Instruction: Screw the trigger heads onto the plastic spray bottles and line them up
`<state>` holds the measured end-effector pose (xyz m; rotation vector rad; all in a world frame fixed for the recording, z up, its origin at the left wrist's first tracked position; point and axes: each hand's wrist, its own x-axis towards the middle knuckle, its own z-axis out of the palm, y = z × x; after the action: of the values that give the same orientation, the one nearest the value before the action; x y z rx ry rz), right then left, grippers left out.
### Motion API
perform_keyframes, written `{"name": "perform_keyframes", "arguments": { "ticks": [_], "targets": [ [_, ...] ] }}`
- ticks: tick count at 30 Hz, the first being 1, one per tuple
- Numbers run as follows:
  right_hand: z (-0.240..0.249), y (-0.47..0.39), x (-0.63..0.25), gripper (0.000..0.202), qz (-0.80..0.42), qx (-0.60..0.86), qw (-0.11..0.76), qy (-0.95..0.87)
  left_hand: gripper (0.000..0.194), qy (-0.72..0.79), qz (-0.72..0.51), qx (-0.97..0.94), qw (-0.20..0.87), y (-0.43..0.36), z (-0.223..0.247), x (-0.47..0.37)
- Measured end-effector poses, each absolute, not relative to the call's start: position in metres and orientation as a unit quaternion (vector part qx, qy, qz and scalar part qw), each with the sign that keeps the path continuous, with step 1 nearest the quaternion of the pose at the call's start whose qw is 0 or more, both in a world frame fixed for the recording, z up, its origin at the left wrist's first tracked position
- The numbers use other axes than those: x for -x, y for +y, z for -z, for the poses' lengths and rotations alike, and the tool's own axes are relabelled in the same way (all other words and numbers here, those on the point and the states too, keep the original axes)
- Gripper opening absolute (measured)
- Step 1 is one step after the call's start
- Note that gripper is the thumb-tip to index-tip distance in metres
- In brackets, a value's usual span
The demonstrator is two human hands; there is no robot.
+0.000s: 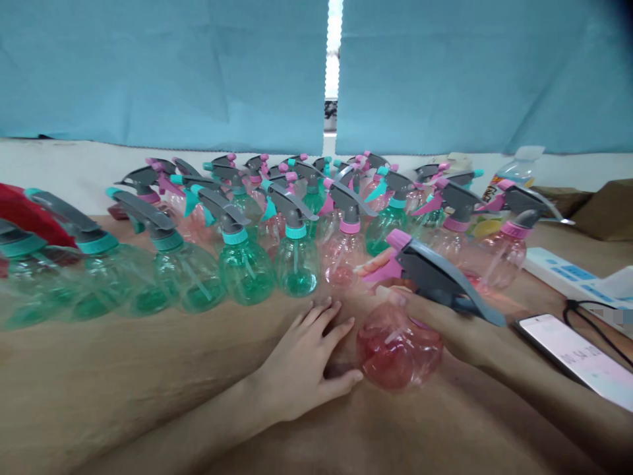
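A pink spray bottle (399, 349) with a grey and pink trigger head stands tilted at the centre right. My right hand (395, 287) is closed around its neck, its fingers partly hidden behind the spray head. To the left of that bottle, my left hand (309, 359) lies palm down on the table with its fingers spread and nothing in it. Just beyond my left fingertips stand a green bottle (299, 267) with a turquoise collar and a pink bottle (343, 254) with a pink collar.
Several more green bottles (190, 274) and pink bottles line the wooden table (123, 389) at the left and back. A phone (576, 356), a white power strip (568, 274), a black cable and a drink bottle (517, 168) are at the right. Blue cloth hangs behind.
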<state>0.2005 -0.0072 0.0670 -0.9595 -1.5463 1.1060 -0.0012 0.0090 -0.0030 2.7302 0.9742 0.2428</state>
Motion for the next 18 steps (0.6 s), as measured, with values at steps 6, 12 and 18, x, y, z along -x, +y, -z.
{"name": "perform_keyframes", "arguments": {
  "ticks": [6,12,18],
  "targets": [
    [-0.0624,-0.0059,-0.2052,0.023,-0.434,0.405,0.486,-0.641,0.066,0.337,-0.068,-0.933,0.109,0.0087,0.0004,0.0013],
    [-0.0664,-0.0089,-0.2056,0.023,-0.411,0.446,0.462,-0.647,0.067,0.334,-0.072,-0.933,0.113,0.0089,0.0013,0.0011],
    [-0.0703,-0.008,-0.2015,0.021,-0.424,0.44,0.455,-0.647,0.066,0.338,-0.077,-0.931,0.116,0.008,0.0014,0.001]
  ]
}}
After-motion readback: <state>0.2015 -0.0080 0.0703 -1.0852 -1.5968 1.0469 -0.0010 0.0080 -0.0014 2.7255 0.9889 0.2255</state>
